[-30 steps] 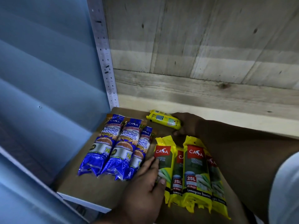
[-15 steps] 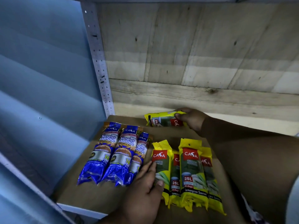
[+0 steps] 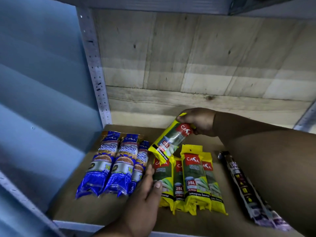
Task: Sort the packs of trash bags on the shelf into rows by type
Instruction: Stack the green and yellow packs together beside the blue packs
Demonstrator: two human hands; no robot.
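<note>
Head-worn wide-angle view, looking forward and down into a shelf bay.
Close range: the left hand [image 3: 145, 194] sits low at centre frame, the right hand [image 3: 198, 122] beyond it, the plank back wall [image 3: 196, 53] farther still.

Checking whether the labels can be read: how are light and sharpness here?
Head view: dim, bluish light; the blue packs and the yellow row read clearly; the yellow pack in the right hand is slightly blurred; the dark pack is shadowed; straight edges bow.

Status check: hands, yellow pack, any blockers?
Right hand grips lifted yellow pack. Left hand flat between blue row and yellow row. No blockers; black pack off right.
</note>
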